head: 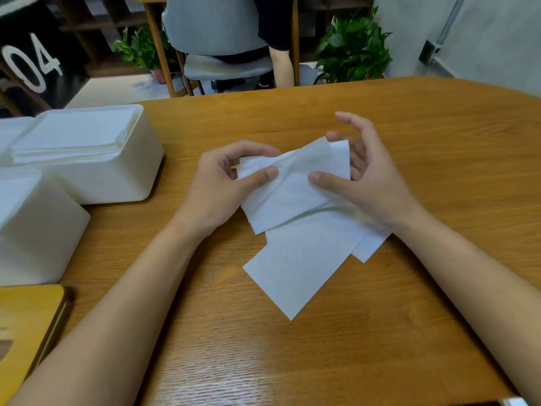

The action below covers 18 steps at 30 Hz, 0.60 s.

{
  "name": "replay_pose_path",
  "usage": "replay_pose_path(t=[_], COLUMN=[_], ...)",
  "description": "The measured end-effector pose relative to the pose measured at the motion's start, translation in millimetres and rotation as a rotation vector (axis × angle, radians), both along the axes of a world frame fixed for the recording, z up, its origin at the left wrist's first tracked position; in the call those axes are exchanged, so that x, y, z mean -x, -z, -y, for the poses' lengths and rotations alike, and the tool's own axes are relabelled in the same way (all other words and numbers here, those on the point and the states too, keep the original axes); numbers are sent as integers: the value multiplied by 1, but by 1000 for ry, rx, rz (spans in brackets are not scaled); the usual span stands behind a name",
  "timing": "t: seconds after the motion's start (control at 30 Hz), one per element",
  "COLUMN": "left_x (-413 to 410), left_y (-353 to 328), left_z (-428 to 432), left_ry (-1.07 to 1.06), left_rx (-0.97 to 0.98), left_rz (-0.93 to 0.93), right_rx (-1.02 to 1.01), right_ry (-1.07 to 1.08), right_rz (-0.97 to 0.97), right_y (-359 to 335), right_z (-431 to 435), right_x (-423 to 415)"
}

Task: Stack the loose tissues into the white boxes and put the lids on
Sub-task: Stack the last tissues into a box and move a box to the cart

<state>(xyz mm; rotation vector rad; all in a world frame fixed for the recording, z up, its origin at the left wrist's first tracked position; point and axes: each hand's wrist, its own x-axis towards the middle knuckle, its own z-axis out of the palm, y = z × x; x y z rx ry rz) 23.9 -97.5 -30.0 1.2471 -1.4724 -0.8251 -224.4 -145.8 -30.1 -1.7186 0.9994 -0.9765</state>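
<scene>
Lying between both hands (216,183) (366,177), the pinched tissue (292,189) overlaps two others.

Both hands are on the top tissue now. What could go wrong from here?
1. The thin white tissue is already creased between the left hand and right hand; pulling apart may tear it.
2. It overlaps the flat white tissues on the wooden table; lifting may drag them askew.
3. The tissue stack in the rectangular white box looks near the rim; a rumpled sheet may keep a lid from seating.
</scene>
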Motion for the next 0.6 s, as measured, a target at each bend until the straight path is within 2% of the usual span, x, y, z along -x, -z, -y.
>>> replay_pose_path(t=[0.1,0.17,0.4,0.6], left_x=[-2,2,10,8], left_y=[-4,-4,2,14], left_z=[-1,-1,-2,3], left_ry=[22,23,38,-6], left_rx=[-43,-53,7,16], left_rz=[-141,-147,91,187], right_rx=[-206,-199,-149,-221], right_ry=[-112,-148,-44,-112], right_rz=[131,98,92,56], right_y=[-8,-10,-5,-5], right_z=[-6,-9,-9,-11], right_x=[-2,-4,-4,-4])
